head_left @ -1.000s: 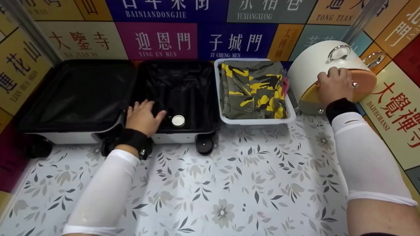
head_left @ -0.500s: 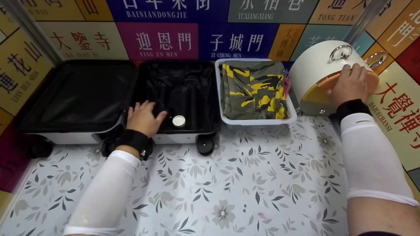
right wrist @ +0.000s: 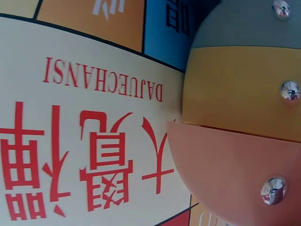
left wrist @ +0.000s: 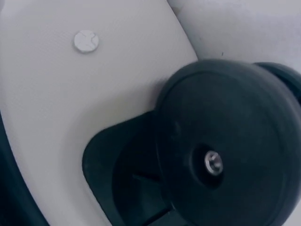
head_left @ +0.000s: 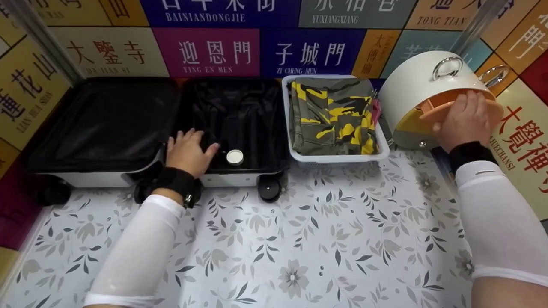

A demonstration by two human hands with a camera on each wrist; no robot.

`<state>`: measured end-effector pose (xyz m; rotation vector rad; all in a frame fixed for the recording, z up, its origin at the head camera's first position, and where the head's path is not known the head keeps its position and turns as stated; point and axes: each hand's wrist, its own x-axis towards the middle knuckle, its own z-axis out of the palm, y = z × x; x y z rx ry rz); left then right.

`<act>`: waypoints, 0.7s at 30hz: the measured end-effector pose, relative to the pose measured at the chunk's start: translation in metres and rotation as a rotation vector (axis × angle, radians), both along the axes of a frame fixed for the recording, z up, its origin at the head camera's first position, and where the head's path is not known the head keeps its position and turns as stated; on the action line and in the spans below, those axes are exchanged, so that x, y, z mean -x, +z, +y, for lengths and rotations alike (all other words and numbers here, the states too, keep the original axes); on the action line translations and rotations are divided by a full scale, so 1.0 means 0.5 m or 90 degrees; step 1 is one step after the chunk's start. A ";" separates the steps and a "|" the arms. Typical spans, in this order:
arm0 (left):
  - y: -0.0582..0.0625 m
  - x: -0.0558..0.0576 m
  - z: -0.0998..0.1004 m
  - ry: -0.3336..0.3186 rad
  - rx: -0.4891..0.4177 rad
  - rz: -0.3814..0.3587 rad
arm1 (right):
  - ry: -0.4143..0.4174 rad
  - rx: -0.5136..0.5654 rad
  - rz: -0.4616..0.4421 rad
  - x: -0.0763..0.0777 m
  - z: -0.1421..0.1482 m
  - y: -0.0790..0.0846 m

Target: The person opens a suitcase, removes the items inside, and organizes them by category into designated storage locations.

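Note:
My right hand [head_left: 466, 124] grips the front of an orange drawer [head_left: 494, 114], its fingers over the top edge. The drawer stands partly pulled out of a white rounded storage box [head_left: 421, 85] with two chrome rings on top. In the right wrist view the drawer front [right wrist: 221, 165] juts past a yellow drawer [right wrist: 235, 87], and each has a shiny knob. My left hand [head_left: 188, 154] lies with spread fingers on the near edge of an open black-lined suitcase [head_left: 239, 124]. The left wrist view shows only the suitcase's white shell [left wrist: 56, 94] and a black wheel [left wrist: 225, 136].
A small round white-topped object [head_left: 234, 157] lies in the suitcase's right half. Beside it, a white basket [head_left: 342, 158] holds folded camouflage cloth [head_left: 334, 115]. Walls printed with signs [head_left: 205, 51] enclose the floral-patterned surface [head_left: 291, 239].
My right hand has moved right and toward me, drawing the orange drawer out, and a gap into its inside now shows. My left hand stays in place.

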<state>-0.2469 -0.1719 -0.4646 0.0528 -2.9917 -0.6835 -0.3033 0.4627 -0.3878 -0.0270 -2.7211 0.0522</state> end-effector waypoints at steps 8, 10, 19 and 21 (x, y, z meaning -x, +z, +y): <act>0.005 -0.002 0.001 -0.004 0.001 -0.004 | 0.026 -0.004 0.025 -0.047 0.012 -0.001; 0.006 -0.001 0.004 -0.006 0.001 -0.003 | 0.034 -0.008 0.033 -0.056 0.013 0.000; 0.012 -0.006 0.012 -0.008 0.004 0.001 | 0.039 -0.008 0.049 -0.085 0.016 -0.001; 0.013 -0.007 0.012 -0.008 0.004 0.003 | 0.043 -0.007 0.062 -0.088 0.017 -0.004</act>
